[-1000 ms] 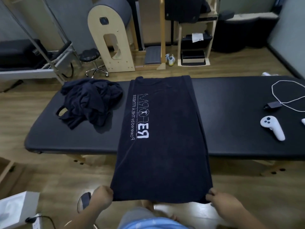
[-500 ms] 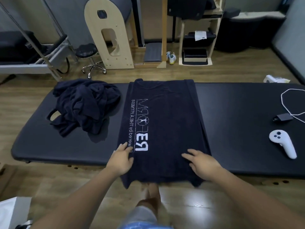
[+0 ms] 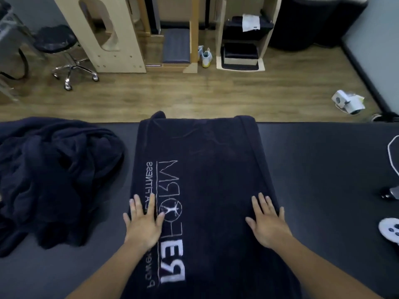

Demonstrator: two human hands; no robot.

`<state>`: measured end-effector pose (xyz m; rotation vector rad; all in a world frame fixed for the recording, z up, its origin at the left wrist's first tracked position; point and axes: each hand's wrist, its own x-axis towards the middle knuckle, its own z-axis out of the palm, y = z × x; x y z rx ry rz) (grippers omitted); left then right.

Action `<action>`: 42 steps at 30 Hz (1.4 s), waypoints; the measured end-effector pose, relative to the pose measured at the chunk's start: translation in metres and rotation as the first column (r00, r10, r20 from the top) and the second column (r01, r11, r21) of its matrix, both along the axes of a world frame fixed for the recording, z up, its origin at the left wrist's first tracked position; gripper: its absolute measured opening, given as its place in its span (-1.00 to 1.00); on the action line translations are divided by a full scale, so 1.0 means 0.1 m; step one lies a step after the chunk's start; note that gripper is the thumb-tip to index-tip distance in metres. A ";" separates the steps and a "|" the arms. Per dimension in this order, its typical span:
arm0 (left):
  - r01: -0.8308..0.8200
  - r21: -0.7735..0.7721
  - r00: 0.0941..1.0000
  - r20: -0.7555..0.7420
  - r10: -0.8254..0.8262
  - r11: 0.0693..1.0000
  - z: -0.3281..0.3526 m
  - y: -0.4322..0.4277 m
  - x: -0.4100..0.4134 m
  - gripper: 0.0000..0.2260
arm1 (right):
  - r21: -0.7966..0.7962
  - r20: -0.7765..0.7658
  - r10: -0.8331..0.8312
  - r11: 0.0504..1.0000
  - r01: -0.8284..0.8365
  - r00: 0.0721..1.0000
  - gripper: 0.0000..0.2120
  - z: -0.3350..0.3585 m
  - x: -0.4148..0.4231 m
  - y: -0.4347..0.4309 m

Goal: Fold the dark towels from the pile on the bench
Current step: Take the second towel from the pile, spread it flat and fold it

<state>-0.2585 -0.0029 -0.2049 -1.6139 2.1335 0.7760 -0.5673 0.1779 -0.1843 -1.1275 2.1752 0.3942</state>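
A dark navy towel (image 3: 213, 169) with white mirrored lettering lies spread across the black padded bench (image 3: 319, 173), reaching from the far edge to the near one. My left hand (image 3: 143, 221) lies flat with spread fingers on the towel's left side, beside the lettering. Flat on the towel's right side, fingers straight, is my right hand (image 3: 267, 222). A crumpled pile of dark towels (image 3: 51, 175) sits on the bench to the left, apart from the spread towel.
A white controller (image 3: 389, 230), a small dark adapter (image 3: 391, 194) and a white cable (image 3: 391, 156) lie at the bench's right end. Beyond the bench are wooden floor, a rolling stool (image 3: 64, 52), wooden equipment (image 3: 108, 33) and shoes (image 3: 205, 56).
Both hands let go of the towel's hanging near edge, then slid flat up the towel away from me. The view has come closer over the bench.
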 end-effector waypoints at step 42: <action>0.494 -0.504 0.671 -0.296 -0.680 0.708 -0.02 -2.24 -2.72 -0.64 | -0.617 0.227 -0.568 0.544 0.568 0.791 -0.78 -0.20 -1.20 -1.61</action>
